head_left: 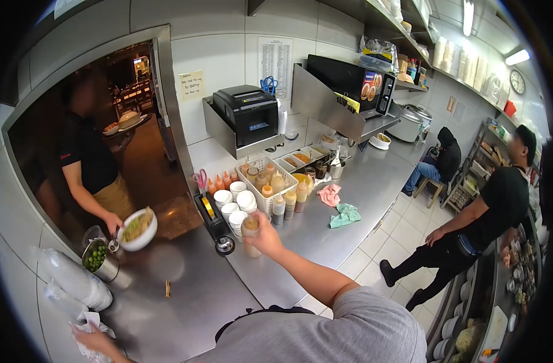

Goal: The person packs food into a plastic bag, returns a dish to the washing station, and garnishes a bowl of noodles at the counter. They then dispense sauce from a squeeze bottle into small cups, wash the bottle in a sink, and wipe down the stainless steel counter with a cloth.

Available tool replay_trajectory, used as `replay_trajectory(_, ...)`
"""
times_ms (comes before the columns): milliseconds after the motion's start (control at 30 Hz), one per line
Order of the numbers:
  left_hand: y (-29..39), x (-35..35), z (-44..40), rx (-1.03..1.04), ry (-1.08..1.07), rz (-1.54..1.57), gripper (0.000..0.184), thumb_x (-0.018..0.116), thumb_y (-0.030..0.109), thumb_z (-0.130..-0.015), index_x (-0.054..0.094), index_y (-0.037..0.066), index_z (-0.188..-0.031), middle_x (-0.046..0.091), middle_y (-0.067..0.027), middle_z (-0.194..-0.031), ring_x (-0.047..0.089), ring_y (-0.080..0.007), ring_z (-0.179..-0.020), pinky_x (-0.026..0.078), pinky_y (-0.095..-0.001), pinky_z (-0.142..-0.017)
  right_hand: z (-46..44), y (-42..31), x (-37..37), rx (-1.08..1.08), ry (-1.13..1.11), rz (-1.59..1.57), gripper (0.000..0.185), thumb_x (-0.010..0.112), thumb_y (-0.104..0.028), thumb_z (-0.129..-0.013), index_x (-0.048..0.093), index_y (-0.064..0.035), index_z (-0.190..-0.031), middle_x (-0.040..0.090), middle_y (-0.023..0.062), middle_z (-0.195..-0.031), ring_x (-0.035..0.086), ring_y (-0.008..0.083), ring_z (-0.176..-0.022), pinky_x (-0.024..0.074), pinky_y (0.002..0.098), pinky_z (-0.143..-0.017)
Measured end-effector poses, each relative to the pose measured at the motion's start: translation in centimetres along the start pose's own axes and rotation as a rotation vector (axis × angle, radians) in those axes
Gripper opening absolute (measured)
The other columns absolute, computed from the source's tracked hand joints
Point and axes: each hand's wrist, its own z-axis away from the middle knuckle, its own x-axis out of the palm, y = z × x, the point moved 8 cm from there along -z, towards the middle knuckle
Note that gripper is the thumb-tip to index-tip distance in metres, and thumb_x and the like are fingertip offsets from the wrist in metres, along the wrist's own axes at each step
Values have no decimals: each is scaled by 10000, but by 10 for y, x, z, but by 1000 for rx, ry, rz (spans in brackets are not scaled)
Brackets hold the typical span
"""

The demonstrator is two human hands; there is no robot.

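My right hand [266,236] is closed round a squeeze bottle [251,225], held upright over the counter beside the stacked white cups [238,216]. Several more squeeze bottles [290,204] stand just behind it. At the lower left, my left hand [93,340] is slightly blurred and grips a crumpled white paper towel or cloth [102,323]; which of the two I cannot tell. Near that hand lie plastic-wrapped stacks of containers [76,281]. A small brown wooden clip [167,288] rests on the steel counter [185,314].
Across the hatch, a person holds a white bowl of food [137,230] and a loaded tray [131,123]. A pot of green limes [96,256], call bell [225,244], tape dispenser [210,212], printer [246,115] and cloths [345,216] surround the counter. Another person [488,206] stands right.
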Motion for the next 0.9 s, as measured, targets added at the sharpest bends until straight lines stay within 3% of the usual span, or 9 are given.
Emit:
replay_trajectory(100, 113, -16, 109, 337, -266, 841, 728, 695, 130, -817, 340, 6, -1440, 371, -173, -1476, 339, -309, -1371, 228, -421, -1148, 30, -35, -12, 24, -156, -24, 765, 808, -217, -659, 408, -60, -1292, 600, 184, -1184, 591, 348, -1092, 468, 406, -946)
replay_trajectory(167, 207, -77, 193, 433, -696, 1059, 922, 787, 192, -715, 287, 20, -1470, 335, -179, -1498, 311, -325, -1385, 168, -419, -1169, 47, -72, -25, -33, -256, -150, 787, 817, -234, -653, 400, -64, -1299, 607, 176, -1167, 600, 334, -1088, 469, 395, -945)
replay_trajectory(267, 264, -124, 280, 575, -902, 1118, 1005, 811, 236, -708, 221, 44, -1500, 354, -167, -1479, 332, -325, -1372, 224, -426, -1150, 75, -119, -37, -115, -432, -499, 802, 831, -286, -682, 379, -69, -1309, 594, 157, -1168, 589, 278, -1114, 461, 362, -956)
replay_trajectory(333, 282, -131, 332, -89, -1487, 1609, 998, 822, 332, -727, 227, 67, -1483, 407, -171, -1414, 411, -299, -1314, 346, -414, -1080, 87, -130, -60, -141, -451, -644, 802, 833, -303, -694, 374, -69, -1308, 585, 156, -1177, 581, 275, -1122, 459, 360, -959)
replay_trajectory(433, 290, -165, 364, -441, -1624, 1631, 931, 849, 399, -692, 328, 81, -1395, 466, -128, -1315, 478, -268, -1218, 400, -385, -1016, 92, -124, -110, -130, -427, -632, 765, 843, -261, -723, 388, -63, -1306, 513, 111, -1252, 525, 202, -1170, 462, 344, -958)
replay_trajectory(567, 298, -197, 368, -125, -1147, 1642, 880, 879, 371, -648, 377, 97, -1317, 457, -122, -1254, 485, -271, -1141, 394, -368, -985, 89, -79, -177, -208, -229, -457, 621, 776, -406, -776, 526, -15, -1189, 602, 97, -1045, 586, 172, -934, 484, 314, -853)
replay_trajectory(667, 315, -284, 367, 596, -449, 1333, 847, 879, 401, -646, 406, 129, -1294, 394, -169, -1299, 478, -317, -1108, 400, -426, -961, 91, -24, -205, 42, -356, -613, 446, 730, -317, -848, 535, -45, -1143, 588, 31, -1008, 562, 108, -888, 465, 248, -762)
replay_trajectory(800, 343, -342, 414, 882, -376, 1423, 698, 767, 497, -749, 458, 83, -1218, 480, -239, -1211, 512, -338, -1045, 439, -442, -899, 104, 22, -253, 221, -406, -907, 296, 677, -265, -880, 578, -47, -1054, 585, -11, -853, 521, 63, -781, 420, 221, -670)
replay_trajectory(900, 372, -359, 442, 645, -494, 1507, 604, 655, 518, -828, 492, 40, -1160, 521, -249, -1130, 521, -327, -1022, 443, -435, -883, 110, 48, -297, 225, -235, -927, 250, 664, -246, -876, 597, -40, -1001, 584, -10, -829, 512, 55, -752, 410, 220, -653)
